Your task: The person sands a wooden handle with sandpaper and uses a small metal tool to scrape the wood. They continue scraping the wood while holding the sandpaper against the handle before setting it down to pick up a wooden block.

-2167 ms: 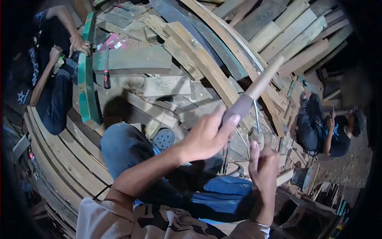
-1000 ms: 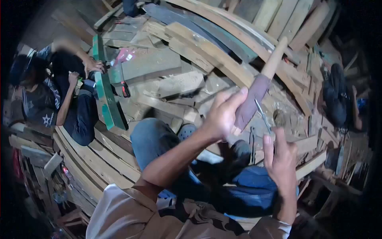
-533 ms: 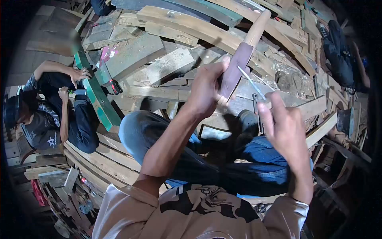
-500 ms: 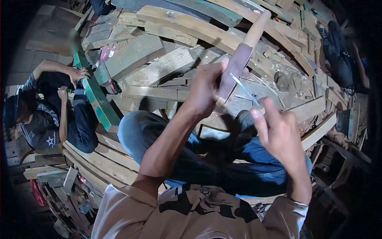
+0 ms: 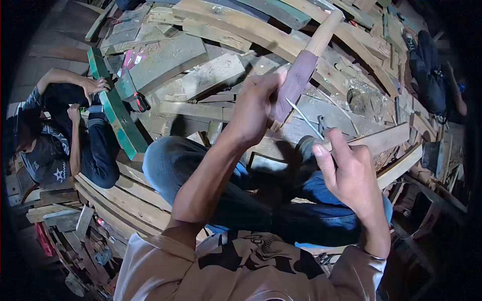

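My left hand [image 5: 258,103] is closed round the lower part of a long wooden piece [image 5: 297,83]. Its middle section is purplish and flat-faced, with small marks in the surface; a pale, rounded length of bare wood extends from it toward the upper right. In my right hand [image 5: 349,173], fingers curled and thumb extended along it, is a slim metal-bladed tool [image 5: 306,119]. The blade points up and left, its tip right at the purplish face near my left fingers. Most of the tool's handle is hidden in my right hand.
Wooden beams [image 5: 236,25], offcuts [image 5: 213,79] and shavings spread ahead of my knees. At left, a seated person [image 5: 60,135] holds a green-painted beam [image 5: 118,118]; a red-and-black-handled tool [image 5: 140,103] lies beyond it. Another person's legs [image 5: 427,70] show at far right.
The metal tool's tip has shifted slightly down and left along the purplish face. My right hand sits a little lower, and the wooden piece is turned slightly.
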The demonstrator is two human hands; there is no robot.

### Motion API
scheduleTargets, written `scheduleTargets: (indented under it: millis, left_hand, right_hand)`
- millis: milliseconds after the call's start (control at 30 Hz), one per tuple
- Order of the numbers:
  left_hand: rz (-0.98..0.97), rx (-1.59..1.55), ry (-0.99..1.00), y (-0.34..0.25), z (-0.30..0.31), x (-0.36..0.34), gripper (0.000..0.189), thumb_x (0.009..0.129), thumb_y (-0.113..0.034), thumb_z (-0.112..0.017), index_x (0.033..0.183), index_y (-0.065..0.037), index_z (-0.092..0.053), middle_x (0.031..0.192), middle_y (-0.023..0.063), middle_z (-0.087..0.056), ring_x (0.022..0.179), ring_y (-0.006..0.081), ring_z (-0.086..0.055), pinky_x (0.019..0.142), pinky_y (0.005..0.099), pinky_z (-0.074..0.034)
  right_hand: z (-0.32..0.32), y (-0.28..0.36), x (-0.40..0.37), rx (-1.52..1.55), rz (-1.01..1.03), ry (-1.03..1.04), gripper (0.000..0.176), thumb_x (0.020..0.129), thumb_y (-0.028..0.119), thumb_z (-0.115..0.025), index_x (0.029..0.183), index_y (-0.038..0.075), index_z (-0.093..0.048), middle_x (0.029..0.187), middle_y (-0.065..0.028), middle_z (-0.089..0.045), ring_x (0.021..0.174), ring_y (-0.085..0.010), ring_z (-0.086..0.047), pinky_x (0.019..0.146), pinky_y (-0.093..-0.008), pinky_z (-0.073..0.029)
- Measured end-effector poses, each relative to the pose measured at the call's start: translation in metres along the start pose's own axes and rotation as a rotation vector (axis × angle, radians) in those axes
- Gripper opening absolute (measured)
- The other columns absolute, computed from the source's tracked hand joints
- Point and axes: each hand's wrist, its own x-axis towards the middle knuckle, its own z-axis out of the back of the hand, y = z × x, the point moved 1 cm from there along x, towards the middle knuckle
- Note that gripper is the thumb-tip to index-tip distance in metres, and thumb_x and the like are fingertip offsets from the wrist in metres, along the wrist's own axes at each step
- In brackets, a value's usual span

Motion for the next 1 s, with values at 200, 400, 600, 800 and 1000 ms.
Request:
scheduleTargets:
  millis: [200, 400, 600, 800, 1000]
  left_hand:
    - [0.029, 0.044, 0.010, -0.008, 0.004, -0.005, 0.050, 0.101, -0.034, -0.038, 0.118, 0.008, -0.059, 0.091, 0.0122, -0.069, 0.064, 0.0098, -0.062, 0.050, 0.0230, -0.051]
    - [0.041, 0.012, -0.040, -0.008, 0.000, -0.007, 0.049, 0.101, -0.032, -0.037, 0.120, 0.008, -0.058, 0.090, 0.0122, -0.068, 0.067, 0.0121, -0.065, 0.053, 0.0247, -0.055]
    - [0.030, 0.032, 0.042, -0.004, 0.002, -0.002, 0.050, 0.101, -0.034, -0.038, 0.120, 0.008, -0.058, 0.091, 0.0125, -0.069, 0.065, 0.0121, -0.065, 0.050, 0.0233, -0.054]
    - [0.081, 0.015, -0.022, -0.001, 0.004, -0.007, 0.048, 0.102, -0.033, -0.037, 0.118, 0.006, -0.061, 0.089, 0.0107, -0.070, 0.064, 0.0108, -0.066, 0.044, 0.0196, -0.048]
    - [0.093, 0.001, -0.058, -0.013, -0.008, -0.010, 0.049, 0.102, -0.034, -0.035, 0.112, 0.005, -0.064, 0.082, 0.0072, -0.069, 0.057, 0.0082, -0.061, 0.042, 0.0197, -0.046]
  right_hand:
    - [-0.002, 0.004, -0.004, -0.025, 0.045, 0.047, 0.023, 0.093, 0.029, -0.061, 0.093, 0.006, -0.056, 0.045, -0.0138, -0.049, 0.044, -0.0356, -0.057, 0.044, -0.0443, -0.046]
    - [-0.002, 0.002, -0.005, -0.021, 0.037, 0.045, 0.025, 0.092, 0.031, -0.063, 0.093, 0.007, -0.055, 0.048, -0.0123, -0.053, 0.044, -0.0350, -0.057, 0.044, -0.0434, -0.046]
    - [0.001, 0.001, -0.002, -0.082, 0.024, 0.036, 0.026, 0.093, 0.033, -0.061, 0.091, 0.007, -0.056, 0.046, -0.0126, -0.051, 0.044, -0.0360, -0.057, 0.045, -0.0448, -0.047]
    - [0.002, 0.001, -0.002, -0.122, 0.005, 0.030, 0.026, 0.092, 0.032, -0.062, 0.089, 0.007, -0.055, 0.046, -0.0116, -0.051, 0.045, -0.0351, -0.058, 0.043, -0.0441, -0.046]
    - [0.003, -0.005, 0.000, -0.134, 0.010, -0.012, 0.027, 0.092, 0.033, -0.062, 0.089, 0.007, -0.054, 0.045, -0.0120, -0.049, 0.044, -0.0345, -0.057, 0.043, -0.0443, -0.045]
